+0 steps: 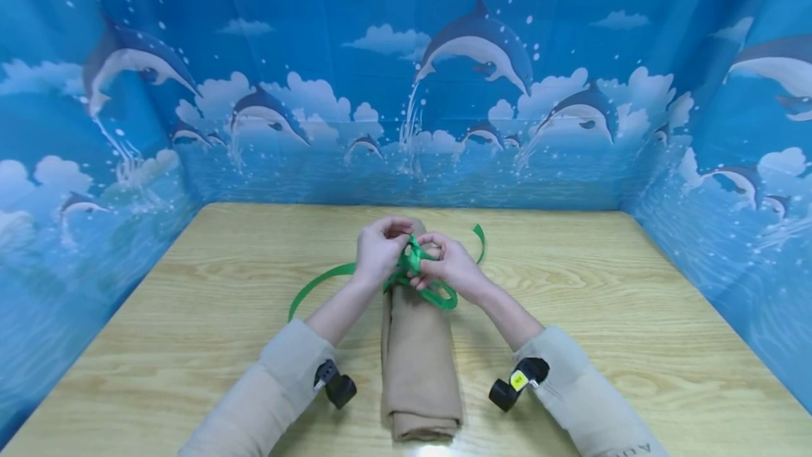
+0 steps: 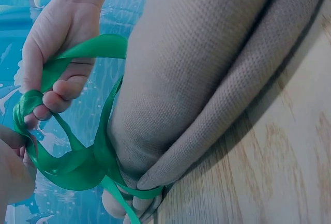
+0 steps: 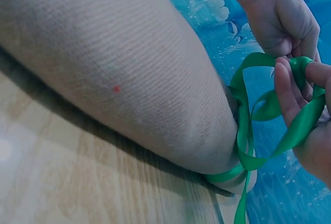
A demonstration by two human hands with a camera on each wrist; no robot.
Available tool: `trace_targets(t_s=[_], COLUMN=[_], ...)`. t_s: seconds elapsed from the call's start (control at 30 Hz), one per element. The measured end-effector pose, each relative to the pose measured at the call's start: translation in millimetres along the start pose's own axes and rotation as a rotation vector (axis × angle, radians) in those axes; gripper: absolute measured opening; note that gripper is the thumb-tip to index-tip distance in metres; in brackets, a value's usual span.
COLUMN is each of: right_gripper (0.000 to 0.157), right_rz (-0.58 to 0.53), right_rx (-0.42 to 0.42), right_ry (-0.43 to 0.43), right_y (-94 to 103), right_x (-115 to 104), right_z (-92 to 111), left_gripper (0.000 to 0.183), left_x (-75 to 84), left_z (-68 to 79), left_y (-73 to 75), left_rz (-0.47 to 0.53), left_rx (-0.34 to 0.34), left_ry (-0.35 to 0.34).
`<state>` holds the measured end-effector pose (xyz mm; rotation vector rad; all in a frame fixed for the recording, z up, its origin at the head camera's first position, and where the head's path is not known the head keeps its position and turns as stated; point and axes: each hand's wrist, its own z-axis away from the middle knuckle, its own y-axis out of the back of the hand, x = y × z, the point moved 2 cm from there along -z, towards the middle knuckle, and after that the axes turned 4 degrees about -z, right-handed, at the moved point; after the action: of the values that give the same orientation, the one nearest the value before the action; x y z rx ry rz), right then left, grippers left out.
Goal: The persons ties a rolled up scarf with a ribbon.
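Observation:
A brown woven cloth (image 1: 423, 365), folded into a long roll, lies lengthwise on the table. Green satin ribbon (image 2: 77, 169) goes round its far part and rises in loops above it. My left hand (image 1: 378, 254) pinches the ribbon at the top of the loops, thumb and fingers together. Opposite it, my right hand (image 1: 455, 270) holds the ribbon between thumb and fingers, with a loop hanging across its palm in the right wrist view. Both hands meet just over the roll. One ribbon tail (image 1: 320, 284) curves out to the left; another tail (image 1: 480, 242) sticks up at the right.
The wood-grain table (image 1: 590, 288) extends to both sides of the roll. Behind it and along its sides hangs a blue curtain (image 1: 355, 90) printed with dolphins and clouds. A small black camera (image 1: 336, 383) is strapped at each sleeve cuff.

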<state>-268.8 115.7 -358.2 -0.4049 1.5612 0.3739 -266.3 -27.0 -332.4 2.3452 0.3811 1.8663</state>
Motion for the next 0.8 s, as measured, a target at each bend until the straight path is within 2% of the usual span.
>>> trace_targets(t_s=[0.23, 0.4, 0.53, 0.8], right_gripper=[0.039, 0.038, 0.029, 0.025], right_rz=[-0.016, 0.056, 0.112, 0.095], right_rx=[0.056, 0.049, 0.044, 0.068], right_ry=[0.113, 0.214, 0.219, 0.184], right_y=[-0.4, 0.1, 0.1, 1.2], right_x=[-7.3, -9.9, -10.0, -10.1], right_z=[1.7, 4.6, 5.6, 5.5], left_gripper=[0.023, 0.024, 0.025, 0.022], left_x=[-2.1, -5.7, -7.3, -9.9], left_z=[-0.6, -1.4, -1.5, -0.4], left_y=[1.0, 0.4, 0.5, 2.3], left_rz=[-0.012, -0.050, -0.070, -0.036], left_rx=[0.004, 0.000, -0.011, -0.019], left_ry=[-0.016, -0.032, -0.020, 0.011])
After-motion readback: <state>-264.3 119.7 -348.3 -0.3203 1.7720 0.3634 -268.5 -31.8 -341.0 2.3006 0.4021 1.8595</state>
